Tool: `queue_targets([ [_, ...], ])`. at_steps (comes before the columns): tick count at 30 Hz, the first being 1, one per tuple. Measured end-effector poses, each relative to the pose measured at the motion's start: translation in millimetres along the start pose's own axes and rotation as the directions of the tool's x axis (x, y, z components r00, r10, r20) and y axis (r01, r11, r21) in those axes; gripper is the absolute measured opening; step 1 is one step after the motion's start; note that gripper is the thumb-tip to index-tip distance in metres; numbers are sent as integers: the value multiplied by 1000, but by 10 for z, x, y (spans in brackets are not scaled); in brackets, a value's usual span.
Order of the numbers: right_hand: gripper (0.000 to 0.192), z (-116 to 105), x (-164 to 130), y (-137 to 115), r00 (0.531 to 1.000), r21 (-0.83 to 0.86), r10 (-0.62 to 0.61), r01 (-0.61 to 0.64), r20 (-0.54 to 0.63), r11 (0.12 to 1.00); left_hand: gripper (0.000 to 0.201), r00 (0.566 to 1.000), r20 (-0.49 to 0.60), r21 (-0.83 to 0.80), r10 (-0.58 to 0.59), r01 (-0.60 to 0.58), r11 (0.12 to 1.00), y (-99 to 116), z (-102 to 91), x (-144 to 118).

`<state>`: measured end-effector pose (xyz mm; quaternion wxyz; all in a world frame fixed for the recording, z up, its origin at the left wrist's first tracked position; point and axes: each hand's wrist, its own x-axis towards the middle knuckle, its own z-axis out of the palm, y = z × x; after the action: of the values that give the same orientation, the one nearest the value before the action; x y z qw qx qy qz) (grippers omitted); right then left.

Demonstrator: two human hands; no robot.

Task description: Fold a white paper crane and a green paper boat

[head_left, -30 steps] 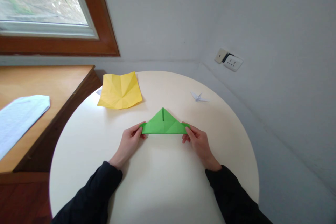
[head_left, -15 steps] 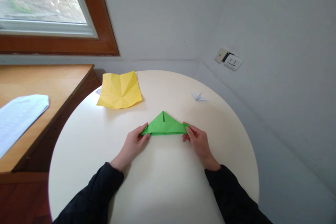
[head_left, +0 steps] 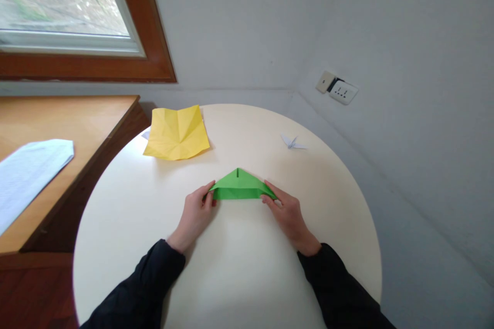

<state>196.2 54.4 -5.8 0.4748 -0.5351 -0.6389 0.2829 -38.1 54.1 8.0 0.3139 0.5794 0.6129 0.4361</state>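
**A:** Where is the paper, and how are you holding it?

**B:** The green folded paper triangle (head_left: 240, 187) sits near the middle of the round cream surface (head_left: 231, 267), long edge toward me, point away. My left hand (head_left: 195, 214) pinches the left corner between thumb and fingers; my right hand (head_left: 287, 212) pinches the right corner the same way. Both hands are narrow, closed on paper only.

**A:** How do you do this step well?

**B:** I judge that the two corners should be kept level and under equal tension, so the layers don't slide apart. The small slit at the apex is my centre mark; any crease should line up with it. Light grip, fingertips at the very ends, so I don't dent the flaps.

**A:** What can't you make out?

**B:** My fingertips under the corners are hidden by the paper. I cannot tell how many layers it has, or whether the near edge touches the surface or is lifted. The small white folded paper figure (head_left: 292, 142) farther right is too tiny to read. The creased yellow paper sheet (head_left: 176, 132) covers part of something white at its left edge.
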Motion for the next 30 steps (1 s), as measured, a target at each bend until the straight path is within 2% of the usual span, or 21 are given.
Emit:
queue_targets([
  [3,32,20,-2,30,1000,33,-3,3,-7,999,32,1000,-1,-4,-4,4,1000,-13,5,4],
  [8,27,30,11,9,995,12,-46,48,-83,999,30,1000,-4,-30,12,-12,999,-29,40,-12],
  [14,24,51,33,-38,990,-64,-91,85,-110,994,29,998,-22,28,55,-54,998,6,80,-53],
  [21,20,115,67,-71,977,-99,-100,82,-187,992,32,997,16,95,76,-77,992,81,122,-99],
  [26,22,192,99,-94,957,68,22,-3,-288,998,35,995,27,124,99,-101,987,109,184,-112],
  [30,23,300,132,-64,915,251,94,8,-393,968,41,993,22,154,118,-120,981,100,245,-121],
])
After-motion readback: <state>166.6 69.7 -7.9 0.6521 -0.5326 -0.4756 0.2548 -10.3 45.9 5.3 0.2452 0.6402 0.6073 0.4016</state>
